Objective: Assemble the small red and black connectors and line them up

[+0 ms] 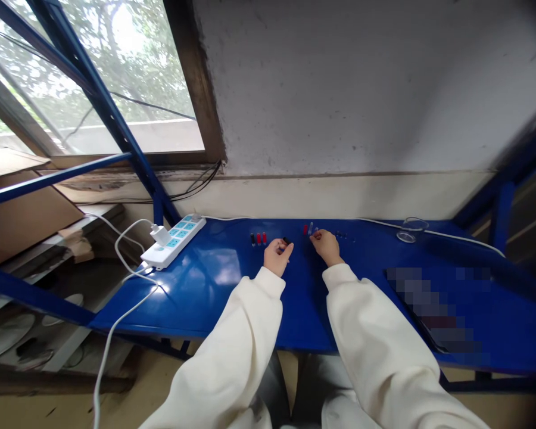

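Observation:
My left hand (pixel 277 256) pinches a small black cylindrical piece (pixel 287 241) between thumb and fingers, just above the blue table (pixel 232 298). Beside it on the left, a small black-topped tube (pixel 252 239) and two red tubes (pixel 261 239) stand in a row. My right hand (pixel 326 246) has its fingertips pressed together low over the table; whatever is between them is too small to make out. Just behind those fingertips are another small red piece (pixel 305 229) and a clear tube (pixel 311 228). Several small clear pieces (pixel 342 234) lie to the right of this hand.
A white power strip (pixel 174 241) with a plugged-in adapter and white cable occupies the table's left end. At the right are a clear round container (pixel 406 236) and a blurred-out dark flat object (pixel 424 310). Blue metal posts (pixel 149 179) frame the table; a wall rises behind.

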The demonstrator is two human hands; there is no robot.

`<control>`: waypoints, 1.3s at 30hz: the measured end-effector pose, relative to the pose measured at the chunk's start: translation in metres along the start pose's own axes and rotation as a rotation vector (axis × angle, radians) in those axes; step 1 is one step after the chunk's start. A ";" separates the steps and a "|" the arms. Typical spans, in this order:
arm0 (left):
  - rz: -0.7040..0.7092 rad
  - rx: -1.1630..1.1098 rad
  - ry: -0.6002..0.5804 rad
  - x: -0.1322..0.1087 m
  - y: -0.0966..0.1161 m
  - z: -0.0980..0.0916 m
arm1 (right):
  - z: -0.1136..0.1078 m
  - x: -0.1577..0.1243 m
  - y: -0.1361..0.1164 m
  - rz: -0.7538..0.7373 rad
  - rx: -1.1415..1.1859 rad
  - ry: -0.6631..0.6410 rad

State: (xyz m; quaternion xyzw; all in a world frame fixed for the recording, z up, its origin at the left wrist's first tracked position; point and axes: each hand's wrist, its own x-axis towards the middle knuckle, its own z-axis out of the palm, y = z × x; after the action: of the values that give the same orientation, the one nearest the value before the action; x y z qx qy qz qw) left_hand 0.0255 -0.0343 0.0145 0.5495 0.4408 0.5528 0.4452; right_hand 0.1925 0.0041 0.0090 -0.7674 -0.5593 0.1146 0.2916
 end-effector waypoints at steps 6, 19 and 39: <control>0.106 0.331 -0.027 0.003 -0.002 0.013 | 0.007 0.005 -0.001 -0.004 -0.056 -0.007; 0.129 0.786 -0.028 0.060 -0.023 0.053 | 0.008 0.007 0.000 -0.012 -0.126 -0.030; 0.074 0.977 -0.041 0.064 -0.021 0.060 | 0.006 0.005 -0.001 -0.016 -0.136 -0.025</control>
State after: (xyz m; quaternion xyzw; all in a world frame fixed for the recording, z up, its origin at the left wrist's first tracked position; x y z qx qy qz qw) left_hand 0.0855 0.0329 0.0085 0.7200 0.6201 0.2857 0.1239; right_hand 0.1902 0.0108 0.0051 -0.7793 -0.5758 0.0836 0.2328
